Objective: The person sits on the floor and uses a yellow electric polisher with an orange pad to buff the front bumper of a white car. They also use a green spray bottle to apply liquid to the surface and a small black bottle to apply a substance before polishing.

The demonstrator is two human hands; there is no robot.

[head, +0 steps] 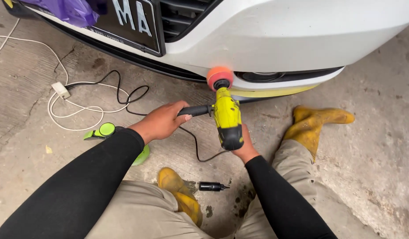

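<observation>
From the head camera, one yellow handheld polisher with a black rear grip is sitting at centre, its single round orange foam pad pressing the white car bumper at twelve o'clock. The left hand is clamping the black side handle; the right hand is gripping the rear. Two yellow rubber boots are resting on the concrete floor. One small black cylinder is lying at six o'clock, and one white cable is looping at nine.

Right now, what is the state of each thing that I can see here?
Polisher: held in both hands, orange pad against the white bumper.
Left hand: closed on the black side handle.
Right hand: gripping the polisher's rear.
White cable: loose coils on the concrete.
Small black part: lying on the floor between the yellow boots.
</observation>
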